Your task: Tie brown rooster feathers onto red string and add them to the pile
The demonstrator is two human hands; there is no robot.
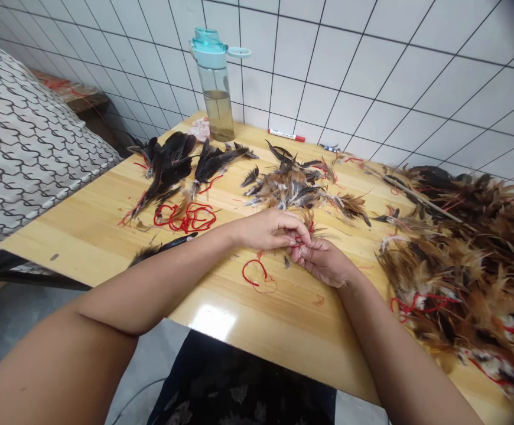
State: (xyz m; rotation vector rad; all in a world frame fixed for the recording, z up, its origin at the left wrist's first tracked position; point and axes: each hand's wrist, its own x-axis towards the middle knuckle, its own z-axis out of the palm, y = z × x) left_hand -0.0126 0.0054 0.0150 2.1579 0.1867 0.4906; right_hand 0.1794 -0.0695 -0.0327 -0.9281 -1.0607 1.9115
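A white tiled wall (301,65) rises along the far side of a wooden table (221,283). On the left, beyond the table's edge, hangs a patterned white cloth (31,153). A wide heap of brown feathers (474,248) covers the table's right side, its clumps showing red ties. Near the far edge, left of centre, stands a water bottle (218,88), partly filled with yellowish liquid. Loose mixed feathers (290,183) spread across the middle, and dark feather bunches (168,165) lie to their left.

The left hand (270,229) and right hand (321,260) meet at the centre, just nearer than the mixed feathers. The left pinches a short red thread (299,240) with thumb and fingers; the right, narrowed too, grips the base of a small brown tuft (306,217), whose tips point to the far side. A tangle of red string (188,218) lies left of the hands, a red-capped marker (286,135) lies by the wall, and a red loop (253,273) rests on the near side.
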